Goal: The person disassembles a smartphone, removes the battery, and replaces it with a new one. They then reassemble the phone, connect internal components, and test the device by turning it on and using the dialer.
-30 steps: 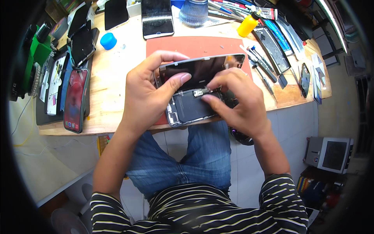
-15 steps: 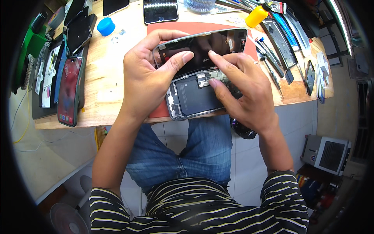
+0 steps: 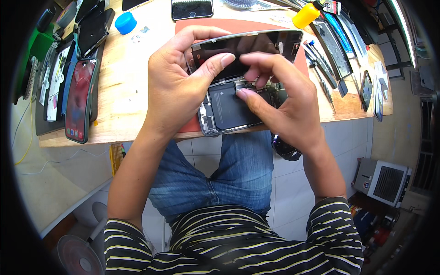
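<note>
My left hand (image 3: 172, 87) grips the left end of a detached phone screen (image 3: 250, 45), thumb on its face and fingers behind. The screen is tilted up along the far side of an opened phone body (image 3: 233, 110), whose black battery and metal-covered board show. Over the right part of that body hovers my right hand (image 3: 293, 101), fingers curled and apart from the thumb. Its thumb tip is at the board beside the battery; whether it presses there I cannot tell. The hand hides the body's right end.
A red mat (image 3: 215, 24) lies under the work. On the left are a phone (image 3: 81, 103) and a blue cap (image 3: 125, 23). Another phone (image 3: 192, 10) lies at the back. To the right stand a yellow bottle (image 3: 306, 16) and several slim tools (image 3: 319, 64).
My right index finger has curled and lifted back off the screen, and the thumb has shifted left toward the battery. The left hand keeps its hold. The whole view has shifted slightly.
</note>
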`<state>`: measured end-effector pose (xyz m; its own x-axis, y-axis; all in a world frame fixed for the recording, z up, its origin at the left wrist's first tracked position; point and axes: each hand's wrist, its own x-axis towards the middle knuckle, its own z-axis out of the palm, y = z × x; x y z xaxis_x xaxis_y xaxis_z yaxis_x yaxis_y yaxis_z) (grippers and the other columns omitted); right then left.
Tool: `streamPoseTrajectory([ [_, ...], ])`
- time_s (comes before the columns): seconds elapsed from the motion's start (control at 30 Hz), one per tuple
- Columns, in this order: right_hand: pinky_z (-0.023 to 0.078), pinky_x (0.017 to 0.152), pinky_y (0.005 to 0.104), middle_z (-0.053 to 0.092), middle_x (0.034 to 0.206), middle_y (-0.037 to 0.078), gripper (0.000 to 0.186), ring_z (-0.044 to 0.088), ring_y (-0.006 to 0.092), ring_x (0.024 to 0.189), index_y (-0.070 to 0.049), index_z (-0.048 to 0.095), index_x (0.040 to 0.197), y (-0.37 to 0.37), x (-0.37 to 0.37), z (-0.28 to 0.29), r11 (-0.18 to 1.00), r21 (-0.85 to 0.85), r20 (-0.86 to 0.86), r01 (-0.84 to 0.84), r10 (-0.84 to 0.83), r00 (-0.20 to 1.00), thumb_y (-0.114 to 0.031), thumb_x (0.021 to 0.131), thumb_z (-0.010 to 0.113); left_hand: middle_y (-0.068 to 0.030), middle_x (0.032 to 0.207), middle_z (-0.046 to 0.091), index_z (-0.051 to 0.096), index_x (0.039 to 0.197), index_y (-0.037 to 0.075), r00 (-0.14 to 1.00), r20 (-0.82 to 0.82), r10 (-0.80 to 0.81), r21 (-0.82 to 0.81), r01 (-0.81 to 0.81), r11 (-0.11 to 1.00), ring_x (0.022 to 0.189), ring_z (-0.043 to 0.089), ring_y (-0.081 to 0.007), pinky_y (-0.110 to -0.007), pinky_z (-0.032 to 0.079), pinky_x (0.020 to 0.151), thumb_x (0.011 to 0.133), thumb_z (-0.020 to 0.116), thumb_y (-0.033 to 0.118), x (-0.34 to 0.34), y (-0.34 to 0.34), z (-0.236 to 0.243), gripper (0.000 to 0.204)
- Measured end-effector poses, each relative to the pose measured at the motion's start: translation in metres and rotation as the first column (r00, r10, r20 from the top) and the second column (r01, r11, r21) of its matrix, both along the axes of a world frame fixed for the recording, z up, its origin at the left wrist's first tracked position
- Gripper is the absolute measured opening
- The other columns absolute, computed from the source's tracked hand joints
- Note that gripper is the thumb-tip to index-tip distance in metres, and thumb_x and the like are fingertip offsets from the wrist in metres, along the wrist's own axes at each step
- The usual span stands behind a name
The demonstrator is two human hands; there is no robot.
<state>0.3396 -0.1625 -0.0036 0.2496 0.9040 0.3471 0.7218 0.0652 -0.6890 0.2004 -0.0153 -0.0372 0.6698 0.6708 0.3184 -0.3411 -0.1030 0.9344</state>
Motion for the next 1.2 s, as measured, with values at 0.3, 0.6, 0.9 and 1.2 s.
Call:
streamPoseTrajectory([
  [0.3, 0.051, 0.082, 0.0407, 0.069, 0.102, 0.008, 0.022, 0.064, 0.0280, 0.091, -0.005, 0.076, 0.102, -0.009, 0.013, -0.005, 0.993, 0.111, 0.299, -0.045, 0.010, 0.954, -0.003, 0.080, 0.073, -0.0105, 0.108, 0.074, 0.063, 0.124, -0.006, 1.000, -0.002, 0.013, 0.048, -0.013, 0.999, 0.099, 0.070, -0.0121, -0.024, 0.057, 0.088, 0.093, 0.076, -0.002, -0.002, -0.001, 0.000, 0.034],
  [0.6, 0.051, 0.076, 0.0350, 0.067, 0.095, 0.009, 0.038, 0.063, 0.0225, 0.083, -0.008, 0.081, 0.107, -0.023, 0.015, -0.003, 0.999, 0.002, 0.403, -0.040, 0.036, 0.914, 0.003, 0.073, 0.069, -0.0098, 0.107, 0.073, 0.064, 0.121, -0.006, 1.000, -0.008, 0.011, 0.103, -0.010, 0.995, 0.099, 0.071, -0.0126, -0.025, 0.059, 0.089, 0.093, 0.074, -0.004, -0.002, -0.002, -0.001, 0.030],
  [0.9, 0.045, 0.076, 0.0394, 0.063, 0.094, 0.006, 0.031, 0.058, 0.0262, 0.088, -0.010, 0.079, 0.103, -0.024, 0.020, -0.007, 0.999, -0.023, 0.442, -0.022, 0.030, 0.897, -0.006, 0.073, 0.074, -0.0078, 0.106, 0.073, 0.066, 0.118, -0.005, 1.000, 0.011, 0.018, 0.105, -0.019, 0.994, 0.098, 0.071, -0.0120, -0.024, 0.059, 0.089, 0.093, 0.073, -0.006, -0.001, -0.004, 0.000, 0.026],
  [1.2, 0.043, 0.075, 0.0389, 0.061, 0.095, 0.004, 0.032, 0.057, 0.0254, 0.090, -0.012, 0.079, 0.104, -0.022, 0.029, 0.002, 0.994, -0.056, 0.574, -0.093, 0.108, 0.812, -0.007, 0.072, 0.075, -0.0101, 0.108, 0.073, 0.063, 0.123, -0.006, 0.999, -0.030, 0.011, 0.099, -0.008, 0.995, 0.099, 0.070, -0.0113, -0.023, 0.058, 0.088, 0.093, 0.075, -0.003, -0.003, -0.001, -0.003, 0.033],
])
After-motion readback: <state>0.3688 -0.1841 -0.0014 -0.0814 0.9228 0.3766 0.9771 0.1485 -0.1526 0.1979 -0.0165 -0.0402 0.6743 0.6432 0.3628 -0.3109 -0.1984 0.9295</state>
